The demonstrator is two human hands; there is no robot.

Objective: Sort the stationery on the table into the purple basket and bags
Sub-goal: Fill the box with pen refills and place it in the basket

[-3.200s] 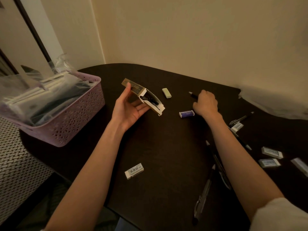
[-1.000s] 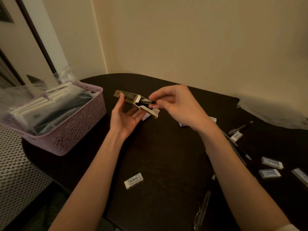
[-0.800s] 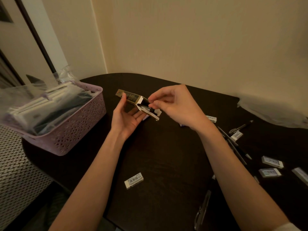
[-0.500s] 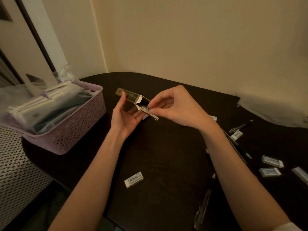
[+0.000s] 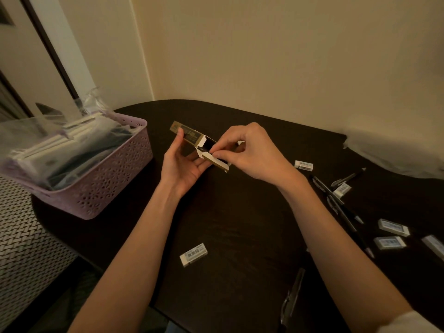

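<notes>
My left hand (image 5: 182, 164) holds a narrow gold and white pen box (image 5: 189, 138) above the dark table (image 5: 240, 224), its end flap open toward the right. My right hand (image 5: 249, 152) pinches the box's open flap (image 5: 217, 162) at that end; dark pen tips show inside the opening. The purple basket (image 5: 110, 179) stands at the table's left edge, filled with clear bags of stationery. A white eraser (image 5: 193, 254) lies on the table between my forearms.
Several black pens (image 5: 336, 198) and white erasers (image 5: 392, 227) lie scattered at the right. One eraser (image 5: 303, 165) sits just beyond my right wrist. A clear pen (image 5: 292, 296) lies near the front edge. A clear plastic bag (image 5: 394, 150) lies by the wall at the right.
My right hand picked a pen off the table, brought it to the box and slid it in. Its fingers have now moved down onto the box's flap.
</notes>
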